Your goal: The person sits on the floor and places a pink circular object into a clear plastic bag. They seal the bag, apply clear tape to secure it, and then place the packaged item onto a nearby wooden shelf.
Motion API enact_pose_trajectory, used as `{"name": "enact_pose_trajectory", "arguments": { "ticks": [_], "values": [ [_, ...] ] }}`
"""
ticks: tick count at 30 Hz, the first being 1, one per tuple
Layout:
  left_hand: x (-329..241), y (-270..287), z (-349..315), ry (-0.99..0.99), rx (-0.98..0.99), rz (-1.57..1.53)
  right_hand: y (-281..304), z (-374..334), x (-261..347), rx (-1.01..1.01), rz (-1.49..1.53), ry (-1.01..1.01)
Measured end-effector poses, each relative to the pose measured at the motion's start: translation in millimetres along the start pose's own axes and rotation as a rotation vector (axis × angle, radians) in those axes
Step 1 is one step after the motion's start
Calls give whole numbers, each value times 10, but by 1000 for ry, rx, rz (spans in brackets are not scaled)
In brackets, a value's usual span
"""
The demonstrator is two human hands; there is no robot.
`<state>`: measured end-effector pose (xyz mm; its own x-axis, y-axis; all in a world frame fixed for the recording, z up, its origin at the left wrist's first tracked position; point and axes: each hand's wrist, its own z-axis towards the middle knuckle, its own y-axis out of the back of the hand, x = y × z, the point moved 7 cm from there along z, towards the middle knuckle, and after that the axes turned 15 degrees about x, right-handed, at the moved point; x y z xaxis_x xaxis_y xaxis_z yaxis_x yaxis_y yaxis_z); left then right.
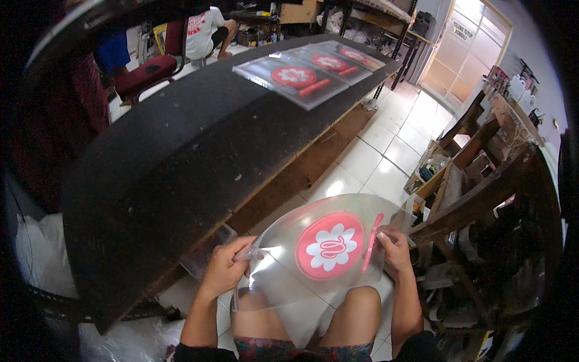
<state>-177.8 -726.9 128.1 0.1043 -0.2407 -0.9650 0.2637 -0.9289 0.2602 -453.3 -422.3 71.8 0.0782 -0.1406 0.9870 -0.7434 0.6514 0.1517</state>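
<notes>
Clear plastic sheet (301,283) with red round emblem gripped by left hand (226,268) and right hand (393,247)

hands (226,268) gripping clear printed sheet (329,247), dark table (181,157)

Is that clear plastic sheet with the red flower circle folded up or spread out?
Spread out: the clear sheet curves open over the knees, held by the left hand and right hand.

The sheet (313,259) in both grips was clear glossy plastic, throwing glare right by the left hand (224,268), with a flat matt-looking red and white print near the right hand (393,248). Counter (181,169) ahead of the grips looked matt black, scuffed, raw wood edge. Floor tiles (362,163) below were shiny white.
</notes>
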Motion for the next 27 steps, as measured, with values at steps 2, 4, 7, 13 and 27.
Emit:
{"name": "enact_pose_trajectory", "arguments": {
  "ticks": [2, 4, 7, 13, 27],
  "values": [
    [-13, 145, -177, 58, -61, -83, -163, 68, 291, 92, 32, -14],
    [28, 235, -392, 118, -116, -61, -300, 146, 513, 195, 11, -29],
    [0, 342, -698, 145, -229, -138, -527, 233, 757, 308, -9, -12],
    [-305, 763, -1063, 132, -387, -138, -969, 631, 1336, 479, 31, 50],
    [-668, 1133, -219, 292, -492, -382, -886, 2273, 2094, 540, -143, 20]
  ]
}}
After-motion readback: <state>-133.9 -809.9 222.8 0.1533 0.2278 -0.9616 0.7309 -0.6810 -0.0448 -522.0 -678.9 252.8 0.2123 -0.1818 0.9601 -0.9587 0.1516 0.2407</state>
